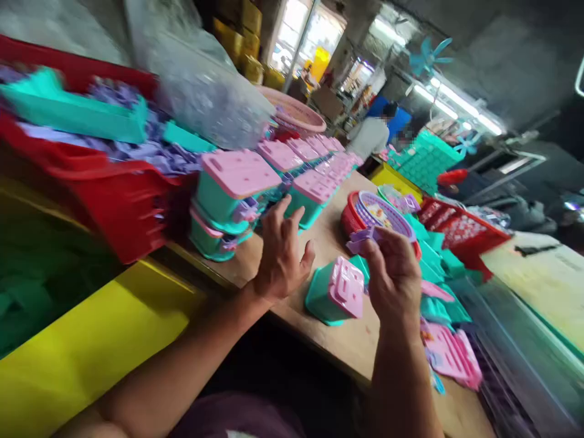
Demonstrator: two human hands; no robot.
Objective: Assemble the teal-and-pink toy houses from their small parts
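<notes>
My right hand (395, 267) pinches a small purple plastic clip (360, 239) above the table. Below and left of it, a teal box with a pink top (335, 291) lies on the bench. My left hand (281, 252) is held over the table with its fingers apart and nothing in it. Just beyond its fingertips are assembled teal boxes with pink lids (314, 188); whether it touches one I cannot tell. To its left, two more such boxes (237, 176) are stacked, with purple clips on their fronts.
At the left, a red crate (123, 201) holds purple parts and teal pieces. Round baskets (349, 216) sit beyond my right hand. Pink lids (449, 353) and teal parts lie at the right, near a clear bin (529, 359). A co-worker (371, 134) is farther back.
</notes>
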